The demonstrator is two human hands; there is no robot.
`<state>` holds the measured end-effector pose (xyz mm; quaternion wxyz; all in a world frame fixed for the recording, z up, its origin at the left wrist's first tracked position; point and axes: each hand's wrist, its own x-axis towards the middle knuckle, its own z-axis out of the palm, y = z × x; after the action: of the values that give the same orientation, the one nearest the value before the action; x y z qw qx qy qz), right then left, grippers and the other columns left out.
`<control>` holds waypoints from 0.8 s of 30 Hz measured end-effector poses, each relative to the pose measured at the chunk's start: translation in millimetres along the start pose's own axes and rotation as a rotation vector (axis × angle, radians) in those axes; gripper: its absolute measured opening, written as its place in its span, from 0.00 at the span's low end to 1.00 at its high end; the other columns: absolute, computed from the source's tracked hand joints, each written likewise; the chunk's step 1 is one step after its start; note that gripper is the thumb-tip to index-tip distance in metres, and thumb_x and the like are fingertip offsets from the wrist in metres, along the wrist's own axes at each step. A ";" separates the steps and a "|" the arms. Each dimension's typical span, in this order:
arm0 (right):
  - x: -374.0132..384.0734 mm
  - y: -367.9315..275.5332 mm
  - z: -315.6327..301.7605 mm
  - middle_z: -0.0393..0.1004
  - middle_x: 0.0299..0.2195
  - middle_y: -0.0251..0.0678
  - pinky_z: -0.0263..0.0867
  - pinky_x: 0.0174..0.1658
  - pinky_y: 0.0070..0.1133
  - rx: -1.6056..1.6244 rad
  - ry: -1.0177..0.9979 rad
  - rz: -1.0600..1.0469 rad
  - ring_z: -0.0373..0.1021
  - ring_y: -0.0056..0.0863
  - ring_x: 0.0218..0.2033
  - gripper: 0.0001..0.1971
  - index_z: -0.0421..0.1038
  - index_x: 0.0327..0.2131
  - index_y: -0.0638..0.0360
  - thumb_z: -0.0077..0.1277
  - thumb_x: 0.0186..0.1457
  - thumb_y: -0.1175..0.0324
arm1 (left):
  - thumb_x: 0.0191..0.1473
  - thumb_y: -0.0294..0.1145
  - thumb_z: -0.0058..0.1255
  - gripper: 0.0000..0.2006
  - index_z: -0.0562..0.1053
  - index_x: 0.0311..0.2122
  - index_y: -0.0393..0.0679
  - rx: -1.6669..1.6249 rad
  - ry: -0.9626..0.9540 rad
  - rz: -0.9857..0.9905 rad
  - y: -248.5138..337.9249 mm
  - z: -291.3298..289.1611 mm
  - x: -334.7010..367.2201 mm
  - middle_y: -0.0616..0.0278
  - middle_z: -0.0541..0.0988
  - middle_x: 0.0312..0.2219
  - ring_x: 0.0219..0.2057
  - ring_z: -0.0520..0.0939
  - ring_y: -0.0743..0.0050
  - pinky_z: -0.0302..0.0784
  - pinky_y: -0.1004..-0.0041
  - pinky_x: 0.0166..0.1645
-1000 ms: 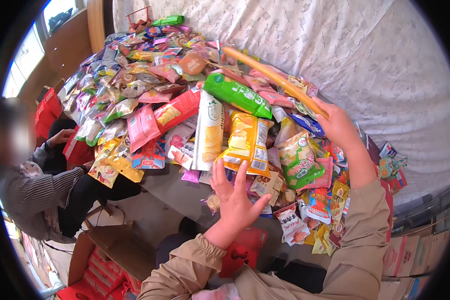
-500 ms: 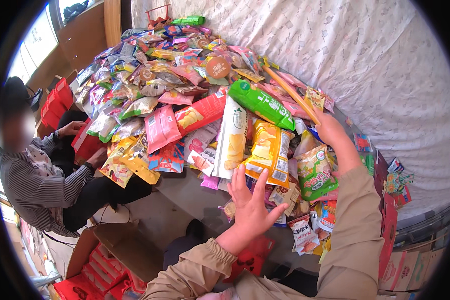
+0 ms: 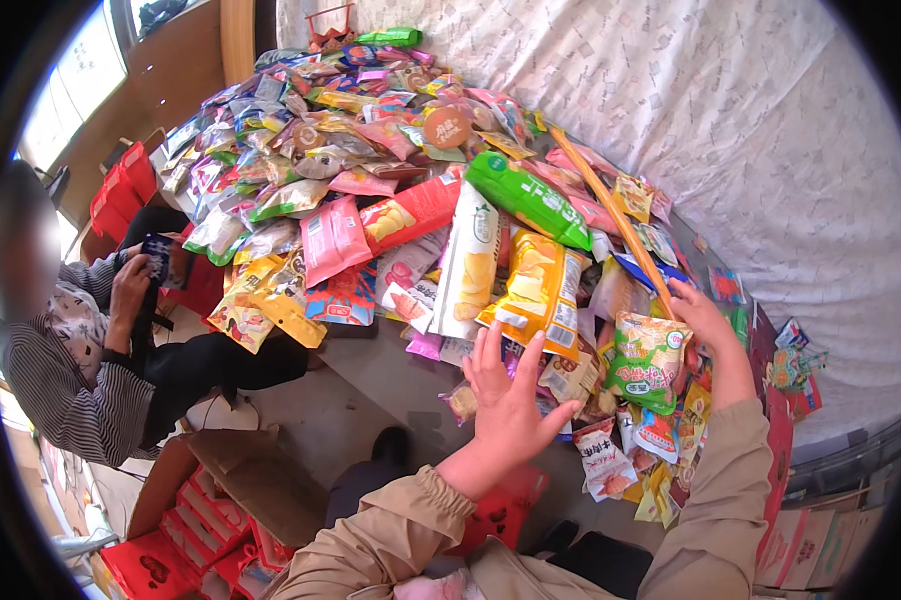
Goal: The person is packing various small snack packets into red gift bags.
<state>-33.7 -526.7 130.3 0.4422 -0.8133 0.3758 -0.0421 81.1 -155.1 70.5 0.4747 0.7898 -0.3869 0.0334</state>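
Note:
Over a large heap of packaged snacks, my left hand point(image 3: 510, 405) is open, fingers spread, its fingertips by the lower edge of a yellow chip bag point(image 3: 538, 285). A white snack bag point(image 3: 465, 265) lies just left of that one. At the heap's right side my right hand point(image 3: 708, 318) is closed at the top corner of a green and cream snack bag point(image 3: 646, 362); its thumb is partly hidden. A wooden stick point(image 3: 610, 205) runs down the right of the heap and ends near my right fingers. A long green packet point(image 3: 530, 200) lies across the top.
A seated co-worker point(image 3: 80, 330) at the left holds a dark packet point(image 3: 165, 262). An open cardboard box point(image 3: 255, 490) with red boxes stands at the lower left. Behind the heap hangs a pale patterned sheet point(image 3: 670, 80). Small packets point(image 3: 602, 460) lie at the near edge.
My right hand has moved down from the stick's end to the green and cream bag, which has shifted toward me. The co-worker has lifted a dark packet. My left hand stays spread.

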 end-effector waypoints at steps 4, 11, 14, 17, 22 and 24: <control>-18.3 -9.4 5.1 0.75 0.51 0.41 0.67 0.52 0.21 0.119 -0.066 0.073 0.72 0.22 0.49 0.33 0.57 0.67 0.67 0.54 0.59 0.72 | 0.42 0.52 0.70 0.51 0.57 0.68 0.45 0.008 0.005 0.010 5.6 0.4 -3.2 0.30 0.44 0.67 0.68 0.46 0.25 0.43 0.37 0.68; -12.8 -25.1 6.7 0.77 0.49 0.43 0.70 0.47 0.24 -0.102 0.133 -0.010 0.76 0.28 0.44 0.33 0.59 0.65 0.69 0.52 0.55 0.77 | 0.43 0.55 0.70 0.51 0.56 0.69 0.52 -0.063 0.002 0.011 6.5 6.0 -7.7 0.37 0.42 0.69 0.70 0.43 0.28 0.41 0.27 0.65; 7.5 -30.3 3.8 0.78 0.48 0.51 0.70 0.48 0.30 -0.394 0.334 -0.419 0.77 0.41 0.45 0.31 0.63 0.63 0.67 0.53 0.54 0.75 | 0.42 0.52 0.70 0.50 0.57 0.68 0.46 -0.003 -0.035 0.025 8.8 1.0 -5.2 0.31 0.45 0.67 0.68 0.46 0.25 0.43 0.37 0.68; 30.9 -72.2 11.8 0.77 0.46 0.57 0.69 0.51 0.36 -0.503 0.353 -0.426 0.75 0.50 0.48 0.29 0.66 0.61 0.64 0.52 0.54 0.72 | 0.42 0.52 0.70 0.50 0.58 0.68 0.47 0.013 -0.041 0.018 5.4 0.5 -3.2 0.31 0.45 0.67 0.68 0.47 0.25 0.43 0.37 0.68; 84.2 -124.5 41.2 0.78 0.44 0.56 0.69 0.51 0.41 -0.864 0.434 -0.451 0.74 0.50 0.49 0.23 0.71 0.56 0.62 0.46 0.56 0.72 | 0.42 0.52 0.70 0.50 0.58 0.67 0.46 -0.016 0.043 0.023 -2.5 3.1 4.2 0.31 0.44 0.67 0.68 0.46 0.27 0.44 0.37 0.68; 101.7 -144.6 55.6 0.78 0.43 0.56 0.69 0.50 0.41 -0.923 0.413 -0.414 0.74 0.52 0.48 0.24 0.70 0.57 0.60 0.50 0.55 0.73 | 0.43 0.53 0.70 0.50 0.58 0.67 0.45 -0.022 0.080 0.037 -4.7 4.3 7.1 0.31 0.44 0.67 0.69 0.46 0.27 0.44 0.37 0.68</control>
<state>144.2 -507.2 178.4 -0.0614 -0.9547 0.2661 -0.1179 87.7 -161.3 67.8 0.4977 0.7753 -0.3825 0.0692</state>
